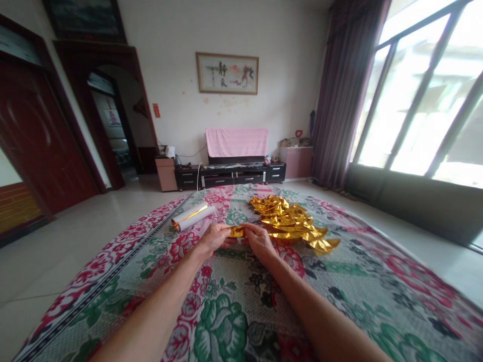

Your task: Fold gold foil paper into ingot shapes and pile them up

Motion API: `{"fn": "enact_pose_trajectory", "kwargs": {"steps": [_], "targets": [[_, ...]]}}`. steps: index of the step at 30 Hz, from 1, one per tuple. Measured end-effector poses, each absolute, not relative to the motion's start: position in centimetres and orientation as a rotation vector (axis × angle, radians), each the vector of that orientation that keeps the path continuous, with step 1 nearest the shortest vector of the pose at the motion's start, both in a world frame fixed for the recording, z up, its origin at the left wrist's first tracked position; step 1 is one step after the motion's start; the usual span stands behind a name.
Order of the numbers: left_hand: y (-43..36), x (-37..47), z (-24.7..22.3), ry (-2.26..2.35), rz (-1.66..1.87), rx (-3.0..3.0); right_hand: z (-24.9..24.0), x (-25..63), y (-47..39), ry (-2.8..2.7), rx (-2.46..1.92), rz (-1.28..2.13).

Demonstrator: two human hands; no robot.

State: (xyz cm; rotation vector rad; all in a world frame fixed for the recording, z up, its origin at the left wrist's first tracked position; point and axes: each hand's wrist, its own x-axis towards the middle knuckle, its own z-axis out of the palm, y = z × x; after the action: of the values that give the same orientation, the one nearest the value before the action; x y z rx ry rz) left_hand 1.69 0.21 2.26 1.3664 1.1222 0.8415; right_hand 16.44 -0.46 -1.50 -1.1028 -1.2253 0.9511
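Observation:
Between my two hands is a small folded piece of shiny gold foil paper (237, 232), held just above the cloth. My left hand (215, 239) pinches its left end, and my right hand (259, 240) grips the right end with the thumb on top. Right beside my right hand lies a heap of folded gold foil paper shapes (290, 218), pointed at their ends like boats. Beyond my left hand rests a white roll (194, 216) with a gold strip along it. The undersides of my fingers are partly hidden.
A flowered cloth (221, 327) in red, green and grey covers the round table. Past it stand a low black cabinet (234, 176) and a pink cloth (237, 143) draped over something. Windows (422, 100) and a purple curtain (343, 90) are at the right, a dark red door (41, 130) at the left.

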Motion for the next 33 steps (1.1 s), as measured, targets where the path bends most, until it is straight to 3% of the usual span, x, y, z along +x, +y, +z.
{"fn": "enact_pose_trajectory", "kwargs": {"steps": [33], "targets": [[-0.16,1.17,2.45,1.044,0.837,1.362,-1.08,16.37,-0.88,-1.167,-1.066,1.012]]}}
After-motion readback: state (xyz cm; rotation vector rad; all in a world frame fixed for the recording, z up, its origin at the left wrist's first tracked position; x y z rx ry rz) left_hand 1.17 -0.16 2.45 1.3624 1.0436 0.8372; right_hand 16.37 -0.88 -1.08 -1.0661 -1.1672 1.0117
